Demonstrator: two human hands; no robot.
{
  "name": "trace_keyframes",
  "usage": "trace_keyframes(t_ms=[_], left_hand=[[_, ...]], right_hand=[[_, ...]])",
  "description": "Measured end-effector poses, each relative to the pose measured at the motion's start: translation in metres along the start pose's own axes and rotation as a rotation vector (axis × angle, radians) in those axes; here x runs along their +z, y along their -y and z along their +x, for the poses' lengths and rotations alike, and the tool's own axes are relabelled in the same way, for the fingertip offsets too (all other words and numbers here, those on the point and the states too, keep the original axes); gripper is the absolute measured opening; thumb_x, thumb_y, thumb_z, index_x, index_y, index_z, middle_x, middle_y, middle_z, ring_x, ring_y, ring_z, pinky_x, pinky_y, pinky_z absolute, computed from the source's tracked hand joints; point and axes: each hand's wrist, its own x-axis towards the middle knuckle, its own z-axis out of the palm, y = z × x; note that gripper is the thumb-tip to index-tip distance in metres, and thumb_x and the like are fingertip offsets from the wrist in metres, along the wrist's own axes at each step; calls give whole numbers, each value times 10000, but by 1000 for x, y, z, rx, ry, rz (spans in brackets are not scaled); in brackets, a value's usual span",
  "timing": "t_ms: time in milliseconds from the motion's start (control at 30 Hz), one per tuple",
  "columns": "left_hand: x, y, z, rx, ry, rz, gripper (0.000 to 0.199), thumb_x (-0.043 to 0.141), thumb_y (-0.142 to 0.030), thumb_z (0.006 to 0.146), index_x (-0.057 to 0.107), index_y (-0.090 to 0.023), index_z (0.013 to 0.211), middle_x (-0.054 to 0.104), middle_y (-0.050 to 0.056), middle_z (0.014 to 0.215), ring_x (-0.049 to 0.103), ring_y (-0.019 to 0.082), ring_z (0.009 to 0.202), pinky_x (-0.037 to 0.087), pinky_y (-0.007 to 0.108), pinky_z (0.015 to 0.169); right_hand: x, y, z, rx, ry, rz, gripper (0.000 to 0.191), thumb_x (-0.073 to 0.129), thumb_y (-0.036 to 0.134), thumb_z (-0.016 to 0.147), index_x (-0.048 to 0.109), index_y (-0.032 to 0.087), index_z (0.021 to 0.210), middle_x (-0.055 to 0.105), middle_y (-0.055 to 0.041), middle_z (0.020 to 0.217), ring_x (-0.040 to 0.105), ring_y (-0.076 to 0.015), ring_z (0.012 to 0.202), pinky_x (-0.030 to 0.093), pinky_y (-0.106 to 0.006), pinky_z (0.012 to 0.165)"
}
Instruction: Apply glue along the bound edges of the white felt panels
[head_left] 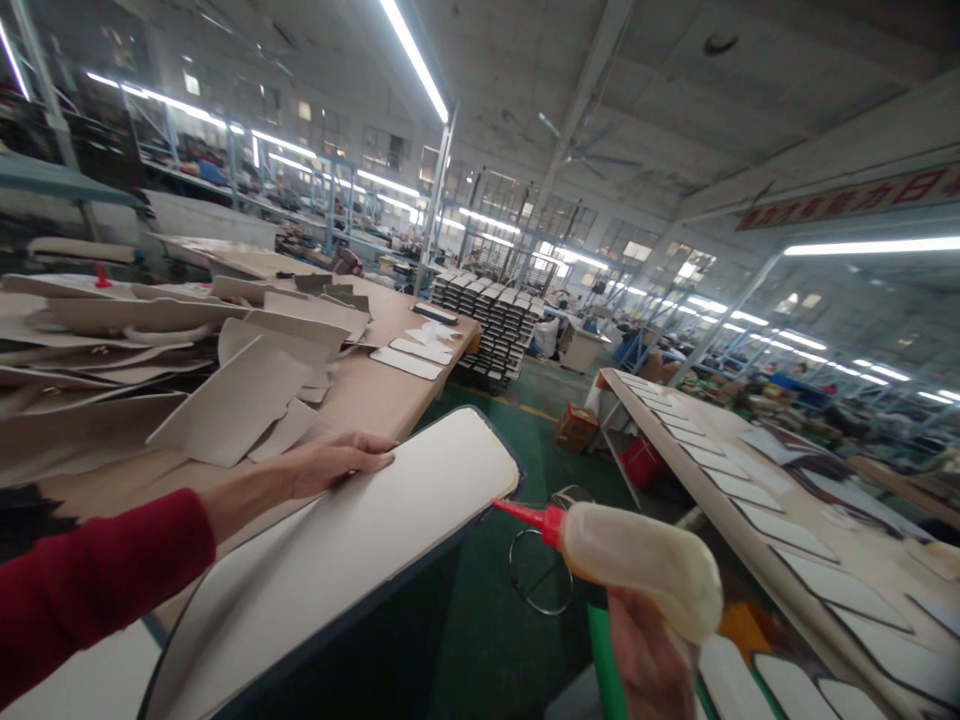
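Panel (360, 535) and bottle (637, 555), one to each hand

Widest on my feed is the left table (390, 400), heaped with beige pieces (232, 395); the right table (750, 545) carries a row of cards (810, 580). The panel, white with a dark rim, slants across my near view between them. I have the left hand (345, 465) clamped on its far long edge, and the right hand (652, 650) wrapped round the bottle. The red nozzle (529, 514) points at the panel's rounded end; whether its tip touches, I can't tell.
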Motion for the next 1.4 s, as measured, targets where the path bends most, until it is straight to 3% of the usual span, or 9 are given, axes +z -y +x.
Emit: trace_keyframes(t_ms=[167,400,533,667,933,1133,1400], left_hand=[[6,1,1,-4,-12,-22,360,663,-355,756,676,-160,1057,705,96,995,655,222,878,514,269,744],[11,2,2,-14,-34,-94,380,718,-361,697,689,-137,1001,716,106,941,660,234,855,515,281,735],[12,5,3,-7,-13,-136,366,716,-354,703,689,-129,990,716,109,933,665,214,819,515,270,722],[11,10,4,-6,-8,-168,336,707,-336,719,688,-133,987,716,105,930,666,205,807,515,269,719],[7,16,9,-3,-9,-177,324,683,-330,747,680,-134,1005,718,99,916,666,185,772,516,259,699],[11,12,9,4,-34,-134,340,685,-361,739,682,-139,997,716,93,924,663,199,800,514,270,711],[12,8,10,-4,-54,-137,338,707,-361,712,685,-135,963,720,90,907,666,193,781,515,264,696]], right_hand=[[11,4,1,8,-1,144,504,800,171,569,636,262,1036,715,14,871,662,-137,793,543,-244,741],[24,9,0,51,-56,170,421,792,196,557,660,227,956,714,2,835,668,-154,772,549,-260,711],[25,6,1,75,-41,186,483,785,193,558,646,238,1019,711,-13,906,669,-162,776,555,-272,710],[26,4,2,58,-45,186,539,779,165,553,629,275,1059,693,6,1000,646,-159,906,539,-245,757],[30,1,-2,84,-1,148,506,744,203,599,620,280,1084,695,-25,988,659,-231,874,559,-384,746],[31,4,0,65,-31,107,420,764,226,559,673,258,967,712,-29,877,672,-231,795,577,-334,646],[28,-1,0,96,-9,126,539,773,216,523,640,271,1042,705,-32,928,659,-252,869,575,-355,672]])
